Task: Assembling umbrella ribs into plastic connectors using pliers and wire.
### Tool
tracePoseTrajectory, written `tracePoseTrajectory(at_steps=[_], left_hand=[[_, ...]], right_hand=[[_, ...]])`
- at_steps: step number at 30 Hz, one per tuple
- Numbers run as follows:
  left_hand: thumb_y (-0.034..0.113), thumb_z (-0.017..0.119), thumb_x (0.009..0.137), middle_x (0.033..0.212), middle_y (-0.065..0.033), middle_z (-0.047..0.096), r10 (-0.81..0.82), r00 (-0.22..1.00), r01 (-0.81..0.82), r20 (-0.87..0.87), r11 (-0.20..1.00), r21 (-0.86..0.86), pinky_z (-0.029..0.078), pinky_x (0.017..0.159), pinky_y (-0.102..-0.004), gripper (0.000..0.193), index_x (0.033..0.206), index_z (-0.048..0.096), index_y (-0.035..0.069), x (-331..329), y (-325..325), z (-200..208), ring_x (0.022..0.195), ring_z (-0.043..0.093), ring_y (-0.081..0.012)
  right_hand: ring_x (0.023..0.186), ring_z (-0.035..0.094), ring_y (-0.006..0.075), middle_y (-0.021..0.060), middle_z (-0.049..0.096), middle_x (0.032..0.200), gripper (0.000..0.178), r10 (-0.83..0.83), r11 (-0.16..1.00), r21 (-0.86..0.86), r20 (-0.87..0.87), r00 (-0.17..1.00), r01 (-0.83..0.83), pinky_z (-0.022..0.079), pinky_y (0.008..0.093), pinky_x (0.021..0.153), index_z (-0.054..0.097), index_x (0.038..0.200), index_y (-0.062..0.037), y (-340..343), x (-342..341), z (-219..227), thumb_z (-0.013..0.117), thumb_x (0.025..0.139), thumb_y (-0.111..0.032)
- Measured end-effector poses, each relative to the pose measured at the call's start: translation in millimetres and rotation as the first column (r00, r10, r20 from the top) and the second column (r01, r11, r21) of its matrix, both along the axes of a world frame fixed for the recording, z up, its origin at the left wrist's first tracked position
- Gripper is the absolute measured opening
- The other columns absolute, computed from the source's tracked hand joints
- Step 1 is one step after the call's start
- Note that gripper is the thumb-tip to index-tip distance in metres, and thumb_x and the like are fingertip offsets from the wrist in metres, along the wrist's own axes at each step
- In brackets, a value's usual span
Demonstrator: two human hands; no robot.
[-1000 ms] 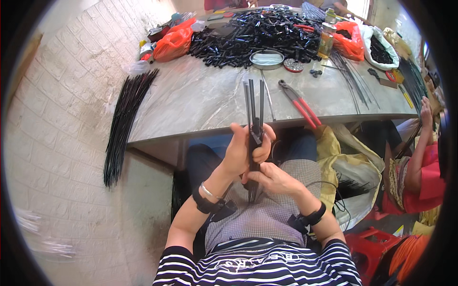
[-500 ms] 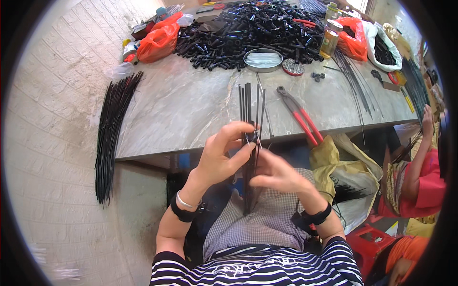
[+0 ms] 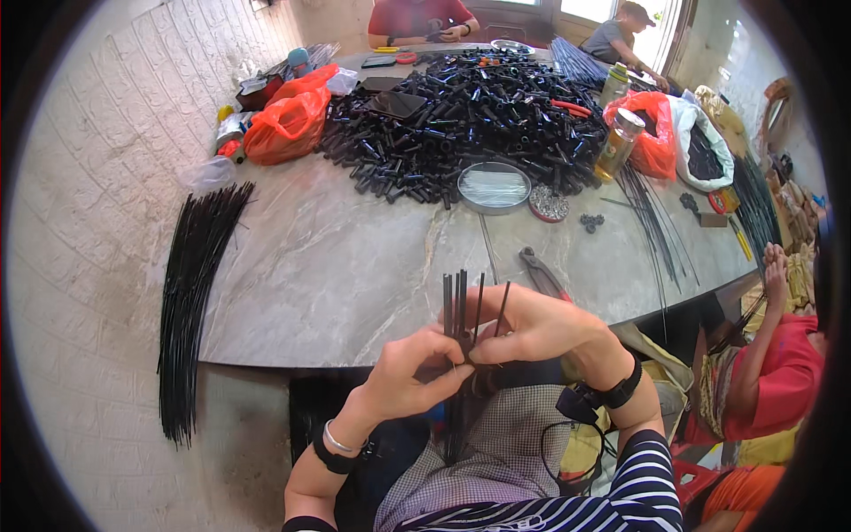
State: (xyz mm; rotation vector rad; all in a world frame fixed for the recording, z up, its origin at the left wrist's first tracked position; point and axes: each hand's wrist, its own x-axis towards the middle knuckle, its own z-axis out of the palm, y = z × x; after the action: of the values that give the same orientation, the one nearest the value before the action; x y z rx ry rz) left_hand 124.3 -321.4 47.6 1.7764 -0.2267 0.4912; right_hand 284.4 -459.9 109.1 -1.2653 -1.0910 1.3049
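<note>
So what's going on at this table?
A person's left hand and right hand meet around a bundle of thin black rods at the near edge of the table, a few fanned apart. Beyond them lie red-handled pliers, a round dish of pale sticks and a big heap of short black tubes.

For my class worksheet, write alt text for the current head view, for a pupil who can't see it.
A person's left-hand grip and right-hand grip meet at a bundle of thin black rods, by a grey marbled table. On it spreads a heap of short, glossy black tubes, with a shallow round tin of white strips in front.
</note>
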Motion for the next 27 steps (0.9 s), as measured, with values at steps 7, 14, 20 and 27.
tracePoseTrajectory(at_steps=[7, 14, 20, 27], left_hand=[[-0.008, 0.072, 0.077, 0.082, -0.004, 0.062, 0.042, 0.997, -0.043, -0.066, 0.999, -0.005, 0.053, 0.067, -0.0243, 0.022, 0.09, 0.056, 0.0, 8.2, 11.6, -9.9, 0.076, 0.062, -0.0091], [-0.008, 0.069, 0.078, 0.096, -0.012, 0.066, 0.062, 0.995, -0.08, -0.08, 0.968, -0.24, 0.057, 0.075, -0.0274, 0.02, 0.091, 0.055, -0.001, 10.1, 14.2, -26.3, 0.087, 0.067, -0.0155], [-0.015, 0.064, 0.078, 0.101, -0.0212, 0.062, -0.008, 0.992, -0.04, -0.122, 0.923, -0.383, 0.056, 0.081, -0.0361, 0.023, 0.092, 0.052, -0.001, 14.5, 8.6, -25.0, 0.09, 0.067, -0.0237], [-0.016, 0.054, 0.075, 0.101, -0.0224, 0.058, 0.227, 0.961, -0.259, -0.156, 0.939, -0.228, 0.056, 0.078, -0.04, 0.026, 0.092, 0.045, 0.002, 1.7, 14.8, -39.4, 0.082, 0.066, -0.0273]], right_hand=[[0.101, 0.057, 0.0107, 0.0065, 0.06, 0.114, 0.052, 0.055, 0.993, -0.113, 0.15, 0.987, -0.038, 0.048, 0.0271, 0.086, 0.046, 0.131, 0.0014, 22.9, 12.2, -6.5, 0.063, 0.082, -0.004], [0.098, 0.061, 0.0174, 0.0101, 0.064, 0.113, 0.078, -0.119, 0.959, 0.283, 0.34, 0.933, 0.019, 0.052, 0.0295, 0.081, 0.037, 0.142, 0.0004, 2.3, 71.5, -25.6, 0.074, 0.077, -0.022], [0.092, 0.066, 0.0322, 0.0225, 0.065, 0.103, 0.026, -0.605, 0.559, 0.368, 0.794, 0.062, 0.743, 0.053, 0.041, 0.079, 0.066, 0.097, 0.0007, -3.8, 226.9, -69.1, 0.066, 0.08, -0.019], [0.096, 0.067, 0.033, 0.0159, 0.069, 0.099, 0.025, -0.449, 0.462, 0.342, 0.886, -0.117, 0.818, 0.054, 0.0452, 0.082, 0.071, 0.094, -0.0102, 19.6, 270.9, -82.4, 0.071, 0.076, -0.027]])
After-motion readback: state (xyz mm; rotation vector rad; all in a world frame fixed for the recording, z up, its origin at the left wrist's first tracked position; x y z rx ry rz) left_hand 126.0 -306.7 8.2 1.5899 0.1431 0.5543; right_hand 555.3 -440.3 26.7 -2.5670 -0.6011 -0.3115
